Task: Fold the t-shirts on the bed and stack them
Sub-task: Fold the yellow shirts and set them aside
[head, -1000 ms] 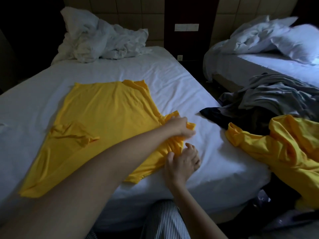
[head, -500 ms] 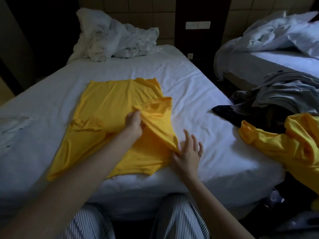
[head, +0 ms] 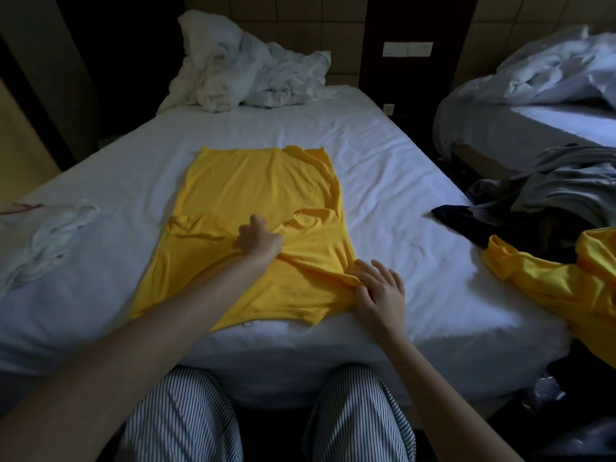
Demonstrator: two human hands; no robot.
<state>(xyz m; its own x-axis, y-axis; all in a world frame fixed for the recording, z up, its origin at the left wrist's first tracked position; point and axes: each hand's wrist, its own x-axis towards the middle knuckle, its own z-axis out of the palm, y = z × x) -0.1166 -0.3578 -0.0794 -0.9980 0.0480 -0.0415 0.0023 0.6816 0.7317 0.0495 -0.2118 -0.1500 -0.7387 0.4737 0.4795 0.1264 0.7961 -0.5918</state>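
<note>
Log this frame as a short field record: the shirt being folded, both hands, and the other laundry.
shirt: yellow cotton t-shirt, flat on the white-sheeted bed, right side folded inward
left grip: holds bunched fabric at the shirt's middle
right grip: fingers spread, pressing the shirt's near right edge
other laundry: crumpled yellow garment and grey clothes pile, right of the shirt

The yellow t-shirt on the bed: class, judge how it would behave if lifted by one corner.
Probably floppy: the yellow t-shirt bunches into wrinkles where the left hand grips it. Likely light for its size, since the fabric looks thin and lies flat. It may slide on the smooth white sheet, perhaps why the right hand presses its edge.
</note>
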